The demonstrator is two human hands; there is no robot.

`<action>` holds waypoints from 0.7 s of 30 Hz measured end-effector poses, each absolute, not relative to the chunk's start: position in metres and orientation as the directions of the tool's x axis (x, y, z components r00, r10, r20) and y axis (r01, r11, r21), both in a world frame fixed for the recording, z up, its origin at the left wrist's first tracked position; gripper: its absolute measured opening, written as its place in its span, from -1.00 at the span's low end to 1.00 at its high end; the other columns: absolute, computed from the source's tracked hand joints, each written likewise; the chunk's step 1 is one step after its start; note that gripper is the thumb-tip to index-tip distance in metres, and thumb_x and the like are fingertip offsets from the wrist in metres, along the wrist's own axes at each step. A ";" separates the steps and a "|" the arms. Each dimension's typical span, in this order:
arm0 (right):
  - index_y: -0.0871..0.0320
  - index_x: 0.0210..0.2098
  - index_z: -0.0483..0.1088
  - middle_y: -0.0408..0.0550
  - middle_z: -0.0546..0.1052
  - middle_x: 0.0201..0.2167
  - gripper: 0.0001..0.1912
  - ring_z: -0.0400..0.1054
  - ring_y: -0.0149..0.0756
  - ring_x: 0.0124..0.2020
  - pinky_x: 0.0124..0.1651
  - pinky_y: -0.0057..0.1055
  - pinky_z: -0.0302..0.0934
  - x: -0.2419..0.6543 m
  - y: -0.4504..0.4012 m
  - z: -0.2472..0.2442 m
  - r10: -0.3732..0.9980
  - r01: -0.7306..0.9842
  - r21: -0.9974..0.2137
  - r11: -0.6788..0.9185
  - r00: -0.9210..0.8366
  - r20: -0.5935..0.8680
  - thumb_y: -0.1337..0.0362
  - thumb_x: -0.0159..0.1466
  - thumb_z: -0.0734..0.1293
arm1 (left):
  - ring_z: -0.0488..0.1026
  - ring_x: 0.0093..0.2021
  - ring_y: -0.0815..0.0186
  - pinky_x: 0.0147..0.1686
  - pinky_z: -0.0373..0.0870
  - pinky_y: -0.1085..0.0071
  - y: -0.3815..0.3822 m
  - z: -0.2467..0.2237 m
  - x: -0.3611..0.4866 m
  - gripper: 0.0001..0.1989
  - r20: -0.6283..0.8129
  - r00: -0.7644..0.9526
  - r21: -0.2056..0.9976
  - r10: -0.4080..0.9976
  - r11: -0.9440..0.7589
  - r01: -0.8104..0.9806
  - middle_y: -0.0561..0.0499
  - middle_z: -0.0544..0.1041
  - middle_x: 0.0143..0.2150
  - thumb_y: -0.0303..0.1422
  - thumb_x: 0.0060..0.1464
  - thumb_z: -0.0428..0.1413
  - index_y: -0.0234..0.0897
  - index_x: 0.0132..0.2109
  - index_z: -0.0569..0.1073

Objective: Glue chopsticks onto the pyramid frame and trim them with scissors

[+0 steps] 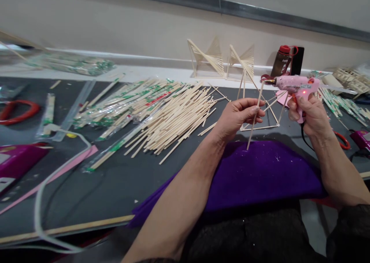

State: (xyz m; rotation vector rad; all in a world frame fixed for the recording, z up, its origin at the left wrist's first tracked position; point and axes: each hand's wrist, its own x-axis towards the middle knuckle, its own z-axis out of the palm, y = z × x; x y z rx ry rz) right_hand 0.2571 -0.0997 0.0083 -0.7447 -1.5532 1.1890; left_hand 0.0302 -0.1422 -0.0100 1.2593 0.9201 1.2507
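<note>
My left hand (241,114) pinches a thin wooden stick (252,134) and holds it nearly upright, its upper end leaning right. A pink hot glue gun (296,85) with a lit red light is gripped in my right hand (310,110). The gun's nozzle points left, at the top end of the stick; whether they touch I cannot tell. Behind my hands a partly built stick frame (260,128) stands on the dark table. Purple cloth (266,174) lies below my hands, at the table's front edge.
Loose wooden sticks (173,118) lie in a heap left of my hands, beside packaged sticks (127,97). Two finished-looking stick structures (206,60) stand against the wall. A red-capped bottle (281,60) is behind the gun. A white cable (43,186) loops at the left, near red-handled scissors (21,110).
</note>
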 end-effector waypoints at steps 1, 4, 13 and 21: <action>0.07 -0.42 0.20 -0.19 0.31 -0.47 -0.52 0.01 -0.52 -0.63 -0.55 -0.37 -0.04 0.257 -0.100 0.008 0.888 -0.104 -0.941 0.322 -0.311 0.338 -0.10 0.11 0.49 | 0.59 -0.36 0.36 -0.25 0.49 0.41 -0.142 -0.010 0.030 -0.70 0.143 0.145 0.979 0.979 -0.118 -0.167 -0.04 0.66 -0.27 -0.26 0.05 0.22 -0.27 -0.08 0.61; 0.07 -0.43 0.21 -0.19 0.32 -0.48 -0.52 0.01 -0.51 -0.64 -0.56 -0.37 -0.02 0.257 -0.100 0.008 0.885 -0.099 -0.940 0.327 -0.318 0.341 -0.11 0.12 0.48 | 0.59 -0.37 0.37 -0.26 0.49 0.41 -0.143 -0.010 0.030 -0.71 0.146 0.135 0.977 0.980 -0.121 -0.177 -0.03 0.65 -0.28 -0.27 0.05 0.22 -0.27 -0.09 0.61; 0.08 -0.41 0.32 -0.17 0.37 -0.48 -0.59 0.05 -0.51 -0.64 -0.56 -0.38 -0.03 0.256 -0.101 0.008 0.883 -0.150 -0.934 0.323 -0.307 0.355 -0.05 0.12 0.51 | 0.58 -0.36 0.36 -0.25 0.49 0.39 -0.142 -0.009 0.030 -0.71 0.138 0.138 0.979 0.981 -0.113 -0.172 -0.04 0.65 -0.28 -0.28 0.05 0.21 -0.28 -0.08 0.61; 0.09 -0.42 0.34 -0.18 0.38 -0.49 -0.60 0.06 -0.51 -0.65 -0.56 -0.38 -0.06 0.256 -0.101 0.007 0.885 -0.161 -0.935 0.314 -0.308 0.350 -0.04 0.11 0.52 | 0.58 -0.36 0.36 -0.24 0.49 0.39 -0.143 -0.009 0.030 -0.70 0.145 0.143 0.980 0.979 -0.122 -0.159 -0.04 0.65 -0.27 -0.27 0.05 0.21 -0.28 -0.07 0.61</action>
